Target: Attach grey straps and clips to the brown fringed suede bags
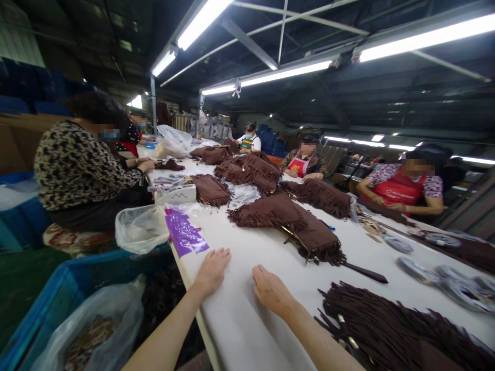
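Note:
My left hand [212, 270] lies palm down near the left edge of the white table [235, 319], fingers stretched out and holding nothing. To its right, my right hand [270, 289] rests on the same surface with fingers loosely bent; nothing shows in it. Bare tabletop lies between the two. Beyond my hands are brown fringed bags [266, 211] with gold-coloured metal frames, one overlapping another. A dark strap [365, 272] sticks out toward the right. Closer to me, at the lower right, is a pile of dark brown fringe [379, 319] with small metal fittings.
Purple tape [185, 233] covers part of the left edge, beside a hanging plastic bag [141, 226]. Below stands a blue crate [73, 278]. Ring-shaped grey rolls [448, 278] lie at right. Several people sit around the table, one in a patterned top [83, 165] at left.

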`<action>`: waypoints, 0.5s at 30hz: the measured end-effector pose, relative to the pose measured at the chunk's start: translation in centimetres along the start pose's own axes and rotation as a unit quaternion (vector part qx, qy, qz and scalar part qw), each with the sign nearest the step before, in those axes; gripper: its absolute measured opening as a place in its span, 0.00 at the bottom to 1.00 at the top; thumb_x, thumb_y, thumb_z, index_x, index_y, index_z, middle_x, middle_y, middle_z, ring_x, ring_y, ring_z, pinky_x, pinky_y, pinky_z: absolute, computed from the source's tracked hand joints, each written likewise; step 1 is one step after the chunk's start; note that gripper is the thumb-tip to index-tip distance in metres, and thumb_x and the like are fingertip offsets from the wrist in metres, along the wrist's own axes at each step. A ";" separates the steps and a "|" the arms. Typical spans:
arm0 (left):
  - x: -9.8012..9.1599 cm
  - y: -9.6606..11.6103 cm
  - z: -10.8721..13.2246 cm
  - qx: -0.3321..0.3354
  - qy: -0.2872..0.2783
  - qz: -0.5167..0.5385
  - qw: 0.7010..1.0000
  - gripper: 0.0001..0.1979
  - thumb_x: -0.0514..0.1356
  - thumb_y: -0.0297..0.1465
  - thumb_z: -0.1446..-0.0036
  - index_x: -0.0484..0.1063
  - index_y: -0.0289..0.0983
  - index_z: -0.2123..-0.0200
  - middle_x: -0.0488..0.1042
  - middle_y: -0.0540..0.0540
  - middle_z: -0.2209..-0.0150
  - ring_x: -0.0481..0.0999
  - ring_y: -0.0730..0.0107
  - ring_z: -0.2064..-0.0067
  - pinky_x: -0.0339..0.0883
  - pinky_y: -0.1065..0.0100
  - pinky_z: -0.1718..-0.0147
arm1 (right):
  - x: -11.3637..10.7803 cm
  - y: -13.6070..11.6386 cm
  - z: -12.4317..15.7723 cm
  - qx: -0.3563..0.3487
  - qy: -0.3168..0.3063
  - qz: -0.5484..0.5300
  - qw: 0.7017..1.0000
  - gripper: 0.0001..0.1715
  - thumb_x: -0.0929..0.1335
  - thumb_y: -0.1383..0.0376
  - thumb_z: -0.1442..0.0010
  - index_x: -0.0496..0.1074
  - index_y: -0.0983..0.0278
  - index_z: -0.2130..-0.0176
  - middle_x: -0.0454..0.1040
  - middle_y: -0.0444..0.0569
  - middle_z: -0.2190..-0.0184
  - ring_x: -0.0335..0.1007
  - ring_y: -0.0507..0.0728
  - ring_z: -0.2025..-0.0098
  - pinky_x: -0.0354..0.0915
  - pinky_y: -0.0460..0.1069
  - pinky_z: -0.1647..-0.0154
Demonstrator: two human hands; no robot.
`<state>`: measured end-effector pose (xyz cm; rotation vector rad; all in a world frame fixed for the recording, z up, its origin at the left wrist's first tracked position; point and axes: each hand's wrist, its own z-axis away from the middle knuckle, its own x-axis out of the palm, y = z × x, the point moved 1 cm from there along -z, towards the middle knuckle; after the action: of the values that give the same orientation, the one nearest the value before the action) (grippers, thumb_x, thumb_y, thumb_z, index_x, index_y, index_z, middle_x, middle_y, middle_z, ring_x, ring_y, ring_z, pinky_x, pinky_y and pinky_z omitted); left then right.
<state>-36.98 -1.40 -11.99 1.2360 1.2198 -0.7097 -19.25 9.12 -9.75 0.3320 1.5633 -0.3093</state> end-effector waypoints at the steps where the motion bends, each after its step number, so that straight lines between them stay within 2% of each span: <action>1: 0.0 0.0 0.0 0.000 0.000 -0.001 1.000 0.34 0.45 0.15 0.48 0.63 0.35 0.38 0.60 0.44 0.35 0.56 0.63 0.33 0.47 0.55 0.35 | 0.0 0.1 0.2 -0.001 0.004 -0.013 1.000 0.15 0.60 0.80 0.41 0.67 0.65 0.59 0.73 0.50 0.62 0.72 0.56 0.61 0.61 0.47 0.64; 5: 0.0 0.0 0.0 0.003 -0.003 -0.006 1.000 0.34 0.45 0.15 0.48 0.62 0.33 0.37 0.59 0.43 0.34 0.55 0.62 0.33 0.46 0.54 0.35 | -0.1 0.1 0.7 -0.014 0.020 -0.058 0.998 0.14 0.61 0.75 0.36 0.66 0.61 0.53 0.72 0.46 0.58 0.72 0.53 0.58 0.61 0.44 0.62; 9: -0.1 0.1 0.0 0.000 0.000 -0.008 1.000 0.34 0.46 0.15 0.48 0.63 0.36 0.38 0.60 0.44 0.35 0.56 0.63 0.33 0.48 0.55 0.35 | 0.2 -0.1 0.3 -0.007 0.022 -0.062 0.998 0.07 0.63 0.71 0.34 0.68 0.60 0.58 0.71 0.45 0.58 0.73 0.53 0.61 0.61 0.44 0.65; 15: 0.0 0.0 0.0 0.006 0.011 -0.003 1.000 0.33 0.46 0.15 0.47 0.62 0.35 0.38 0.61 0.42 0.35 0.57 0.62 0.33 0.48 0.54 0.35 | 0.1 -0.9 -0.6 0.001 -0.006 -0.013 1.000 0.10 0.61 0.76 0.36 0.68 0.65 0.60 0.72 0.52 0.58 0.74 0.57 0.61 0.64 0.47 0.66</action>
<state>-36.97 -1.42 -12.04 1.2536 1.2399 -0.7088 -20.22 8.50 -9.86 0.3113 1.5568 -0.3329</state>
